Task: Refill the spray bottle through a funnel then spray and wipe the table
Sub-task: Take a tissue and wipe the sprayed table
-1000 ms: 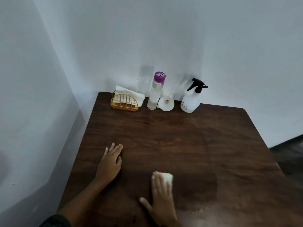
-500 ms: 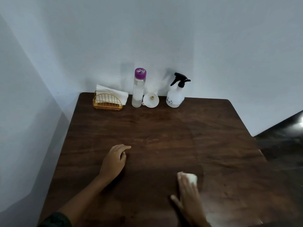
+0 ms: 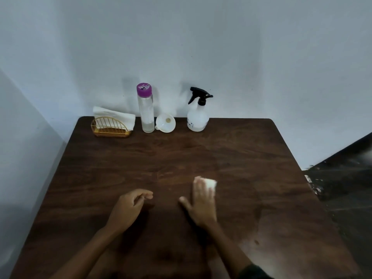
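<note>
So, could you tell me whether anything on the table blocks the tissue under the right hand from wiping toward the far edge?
Nothing visible does. The tissue under the right hand faces bare table.

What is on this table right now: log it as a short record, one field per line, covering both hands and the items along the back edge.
surface: dark wooden table, set into a wall corner
right hand: flat, palm down, pressing a white tissue to the table
left hand: loosely curled on the table, holding nothing
back row, left to right: gold wire napkin holder, clear bottle with purple cap, white funnel, spray bottle
spray bottle state: upright, black trigger head on
funnel state: lying on the table between the two bottles
</note>
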`<state>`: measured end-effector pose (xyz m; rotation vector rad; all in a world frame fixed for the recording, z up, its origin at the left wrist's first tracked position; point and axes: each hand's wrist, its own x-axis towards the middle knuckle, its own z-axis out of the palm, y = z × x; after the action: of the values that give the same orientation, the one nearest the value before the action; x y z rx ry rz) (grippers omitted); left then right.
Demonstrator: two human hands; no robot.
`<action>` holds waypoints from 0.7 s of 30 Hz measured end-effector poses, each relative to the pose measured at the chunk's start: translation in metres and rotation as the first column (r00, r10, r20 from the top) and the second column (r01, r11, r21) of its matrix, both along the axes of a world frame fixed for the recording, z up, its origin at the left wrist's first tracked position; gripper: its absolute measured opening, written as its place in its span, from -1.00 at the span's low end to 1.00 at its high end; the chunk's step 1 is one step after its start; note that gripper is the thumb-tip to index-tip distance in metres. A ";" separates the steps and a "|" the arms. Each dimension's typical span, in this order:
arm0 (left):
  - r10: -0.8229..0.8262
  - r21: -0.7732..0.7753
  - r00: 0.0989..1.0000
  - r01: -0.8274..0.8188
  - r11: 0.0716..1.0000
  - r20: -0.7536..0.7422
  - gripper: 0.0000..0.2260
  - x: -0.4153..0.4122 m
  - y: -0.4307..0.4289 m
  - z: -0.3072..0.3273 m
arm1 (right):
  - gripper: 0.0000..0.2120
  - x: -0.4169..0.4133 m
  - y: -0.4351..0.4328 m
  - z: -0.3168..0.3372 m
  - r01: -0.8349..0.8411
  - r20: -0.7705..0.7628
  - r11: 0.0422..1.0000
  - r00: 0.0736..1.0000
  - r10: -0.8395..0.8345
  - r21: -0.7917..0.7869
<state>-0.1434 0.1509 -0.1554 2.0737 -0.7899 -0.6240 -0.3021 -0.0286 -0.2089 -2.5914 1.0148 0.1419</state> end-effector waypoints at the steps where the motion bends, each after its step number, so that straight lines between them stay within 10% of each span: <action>1: -0.001 0.004 1.000 0.001 1.000 -0.011 -0.72 0.000 -0.004 0.001 | -0.18 -0.002 0.020 -0.002 -0.099 -0.005 0.995 0.995 0.099 -0.012; 6: -0.030 -0.028 0.997 0.028 0.999 -0.071 -0.69 -0.002 -0.023 0.005 | -0.20 -0.107 0.037 -0.004 -0.175 0.017 0.978 0.984 0.178 -0.110; 15: -0.059 -0.023 0.986 0.056 0.998 -0.158 -0.69 -0.013 -0.026 -0.002 | -0.23 -0.131 -0.041 0.001 0.380 -0.038 0.922 0.923 -0.384 -0.080; 21: -0.091 0.021 0.980 0.096 0.995 -0.176 -0.71 -0.009 -0.018 -0.004 | -0.18 -0.036 0.023 -0.004 0.030 0.014 1.000 0.999 -0.030 -0.004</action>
<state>-0.1521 0.1330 -0.1599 1.9849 -0.7833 -0.8622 -0.3382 -0.0058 -0.2131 -2.5763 1.0492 0.1138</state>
